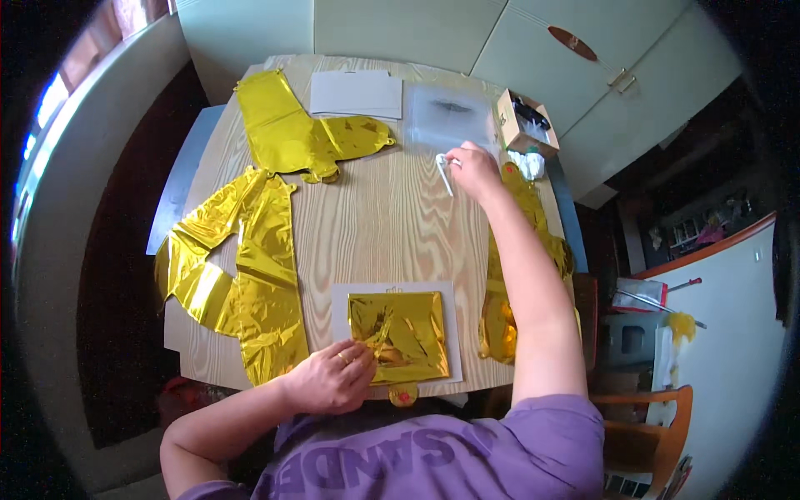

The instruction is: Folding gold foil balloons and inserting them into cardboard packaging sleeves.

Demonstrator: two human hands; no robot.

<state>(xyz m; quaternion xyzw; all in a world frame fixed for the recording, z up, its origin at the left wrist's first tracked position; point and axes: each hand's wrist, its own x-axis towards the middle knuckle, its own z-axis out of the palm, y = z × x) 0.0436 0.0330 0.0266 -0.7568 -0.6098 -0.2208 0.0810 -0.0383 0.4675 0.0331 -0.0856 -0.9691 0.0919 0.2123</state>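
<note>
My left hand (332, 379) is closed at the lower left corner of a gold foil balloon (412, 321), its fingertips on the foil. That balloon is folded into a flat square and lies on a white card (456, 333) at the table's near edge. A small gold tab with a red spot (403, 395) sticks out below it. My right hand (477, 172) reaches to the far right, pinching a thin white bent strip (445, 175), perhaps a straw. That hand is above the wooden table, just in front of a clear plastic bag (450, 117).
Flat, unfolded gold foil balloons lie at far left (275, 121), near left (267, 275) and right (500, 321), the last partly under my right arm. White cards (357, 93) lie at the back. A wooden box (525, 125) and crumpled white plastic (527, 164) stand back right.
</note>
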